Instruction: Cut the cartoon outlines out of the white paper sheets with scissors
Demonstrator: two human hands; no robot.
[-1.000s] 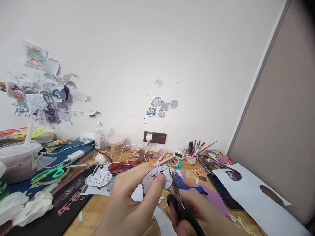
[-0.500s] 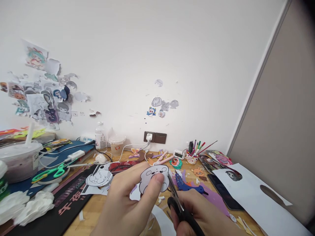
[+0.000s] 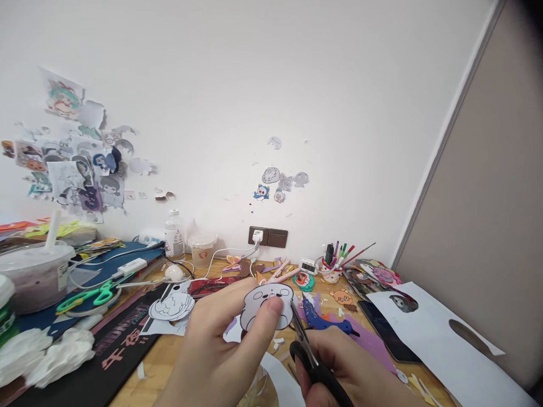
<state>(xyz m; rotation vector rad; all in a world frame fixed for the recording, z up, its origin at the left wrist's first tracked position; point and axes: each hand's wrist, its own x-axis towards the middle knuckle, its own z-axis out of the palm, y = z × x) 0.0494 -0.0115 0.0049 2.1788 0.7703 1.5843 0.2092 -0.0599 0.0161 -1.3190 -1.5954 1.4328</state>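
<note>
A white paper cutout [image 3: 258,297] with a black-outlined cartoon animal face is pinched between the thumb and fingers of my left hand [image 3: 229,339], the thumb lying across its front. My right hand [image 3: 339,362] is closed round the black handles of a pair of scissors [image 3: 316,370]. Their blades point up and left and meet the cutout's right edge. Below my hands, partly hidden, lies a white paper sheet [image 3: 282,384] on the wooden table.
A blue glue gun [image 3: 322,321] rests on purple sheets behind my right hand. Green scissors [image 3: 95,297] and a lidded cup [image 3: 36,282] stand at the left. A phone [image 3: 388,330] and large white paper [image 3: 449,345] lie at the right.
The view has shifted very slightly. The cutout has turned a little in my left hand, and its right edge sits slightly further right against the blades.
</note>
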